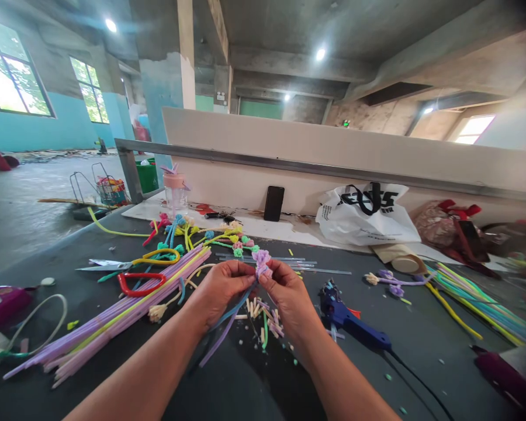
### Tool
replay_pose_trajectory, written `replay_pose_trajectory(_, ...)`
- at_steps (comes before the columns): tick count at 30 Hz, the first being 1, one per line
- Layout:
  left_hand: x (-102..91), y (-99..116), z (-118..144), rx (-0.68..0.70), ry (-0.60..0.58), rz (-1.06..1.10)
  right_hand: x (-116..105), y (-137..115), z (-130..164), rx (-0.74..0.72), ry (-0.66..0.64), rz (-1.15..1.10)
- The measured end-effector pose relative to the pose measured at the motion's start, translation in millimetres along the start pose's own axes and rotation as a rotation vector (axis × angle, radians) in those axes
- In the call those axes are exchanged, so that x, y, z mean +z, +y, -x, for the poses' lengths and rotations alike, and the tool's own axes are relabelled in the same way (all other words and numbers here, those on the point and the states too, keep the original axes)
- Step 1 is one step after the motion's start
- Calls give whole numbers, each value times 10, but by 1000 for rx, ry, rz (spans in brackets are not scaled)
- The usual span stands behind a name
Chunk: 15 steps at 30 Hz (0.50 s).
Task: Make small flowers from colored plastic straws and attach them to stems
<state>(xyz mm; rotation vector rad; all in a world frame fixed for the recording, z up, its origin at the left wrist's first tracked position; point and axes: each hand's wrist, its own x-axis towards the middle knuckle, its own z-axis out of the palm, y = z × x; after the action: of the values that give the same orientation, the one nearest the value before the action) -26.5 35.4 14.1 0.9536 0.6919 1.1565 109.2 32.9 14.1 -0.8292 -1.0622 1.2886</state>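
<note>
Both my hands meet above the dark table [254,386], pinching one purple pipe-cleaner flower [262,261]. My left hand [221,289] grips its stem, which trails down as purple and blue strands [222,334]. My right hand [287,292] holds the stem just under the curled flower head. Small cut pipe-cleaner bits [263,318] lie scattered below my hands.
A bundle of purple and yellow pipe cleaners [114,318] lies to the left, with red-handled [140,283] and yellow-handled scissors [114,263]. A blue glue gun [350,321] rests on the right. Finished flowers [228,237], a phone [274,203], a white bag [368,213] and a cup [175,190] stand farther back.
</note>
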Motion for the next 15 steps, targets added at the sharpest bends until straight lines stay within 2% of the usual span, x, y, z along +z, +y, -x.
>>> replay_pose_trajectory(3,7,-5,-7,59,-7,-112,6,0,5,-8,-9,-2)
replay_pose_trajectory(6,20,-10,-20,131,47,-308,19,0,17,-2,-25,-15)
replay_pose_trajectory(9,24,-5,-27,138,96,-420,10,7,19,-1,-49,-10)
replay_pose_trajectory(15,-23,-7,-52,103,97,-344,-36,10,-10,9,-71,23)
